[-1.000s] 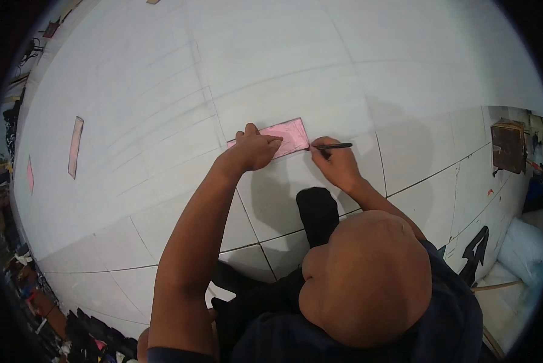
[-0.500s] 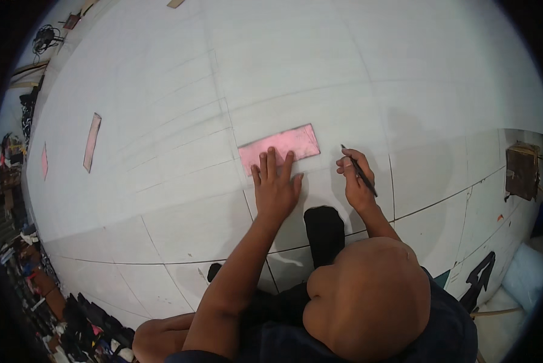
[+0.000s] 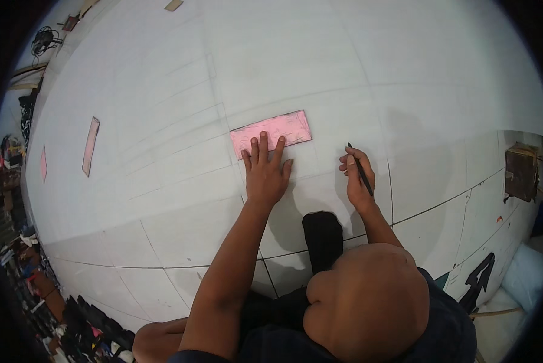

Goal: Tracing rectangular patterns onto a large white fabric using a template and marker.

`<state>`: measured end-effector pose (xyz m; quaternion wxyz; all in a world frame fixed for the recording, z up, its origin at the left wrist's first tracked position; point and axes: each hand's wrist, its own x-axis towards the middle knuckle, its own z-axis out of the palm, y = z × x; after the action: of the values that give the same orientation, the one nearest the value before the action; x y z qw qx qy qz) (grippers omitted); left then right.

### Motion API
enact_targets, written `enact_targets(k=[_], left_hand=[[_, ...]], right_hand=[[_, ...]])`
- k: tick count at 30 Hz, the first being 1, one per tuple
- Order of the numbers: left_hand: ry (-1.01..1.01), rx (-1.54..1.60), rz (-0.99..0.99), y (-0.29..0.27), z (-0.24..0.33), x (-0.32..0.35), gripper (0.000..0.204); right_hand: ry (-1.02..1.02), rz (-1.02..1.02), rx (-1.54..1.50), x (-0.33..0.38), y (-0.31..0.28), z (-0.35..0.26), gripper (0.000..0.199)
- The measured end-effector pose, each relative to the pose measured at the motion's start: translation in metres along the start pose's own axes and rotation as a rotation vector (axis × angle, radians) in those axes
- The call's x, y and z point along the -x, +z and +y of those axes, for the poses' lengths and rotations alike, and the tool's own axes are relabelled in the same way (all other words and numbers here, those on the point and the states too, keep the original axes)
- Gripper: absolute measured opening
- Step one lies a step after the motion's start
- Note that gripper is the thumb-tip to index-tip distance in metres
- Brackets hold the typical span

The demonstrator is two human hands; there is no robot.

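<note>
A pink rectangular piece [image 3: 292,126] with dark edges lies tilted on a large white sheet [image 3: 283,54] spread over the floor. My left hand [image 3: 266,175] rests on its lower part, fingers spread and pressing flat. To the right of it, apart from the piece, my right hand [image 3: 359,178] grips a thin black pen [image 3: 364,174] whose tip points up and away from me. Faint drawn lines [image 3: 180,136] run across the sheet to the left of the pink piece.
Two narrow pink strips [image 3: 90,147] lie at the left of the sheet, and a small tan piece [image 3: 174,5] at the far edge. A worn brown box [image 3: 521,172] stands at right. Piled clutter [image 3: 47,284] fills the lower left. My dark-covered foot [image 3: 323,233] is close by.
My left hand has slid the pink piece a little away from me and to the left. My right hand stays nearly in place, with the pen tilted slightly more upright.
</note>
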<state>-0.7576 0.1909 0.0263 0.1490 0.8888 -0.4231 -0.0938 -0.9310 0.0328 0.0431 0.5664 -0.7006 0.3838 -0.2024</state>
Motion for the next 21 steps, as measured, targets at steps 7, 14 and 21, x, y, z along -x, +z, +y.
enact_targets(k=[7, 14, 21], left_hand=[[0.008, 0.009, 0.002, -0.001, -0.003, 0.0, 0.059], [-0.002, 0.073, 0.054, 0.007, -0.009, 0.004, 0.062], [0.014, 0.071, 0.07, 0.013, -0.007, 0.002, 0.062]], right_hand=[[0.0, 0.013, 0.014, -0.005, 0.001, -0.004, 0.036], [-0.138, -0.068, 0.031, -0.023, 0.019, -0.01, 0.036], [-0.218, -0.047, 0.095, -0.031, 0.02, -0.016, 0.037]])
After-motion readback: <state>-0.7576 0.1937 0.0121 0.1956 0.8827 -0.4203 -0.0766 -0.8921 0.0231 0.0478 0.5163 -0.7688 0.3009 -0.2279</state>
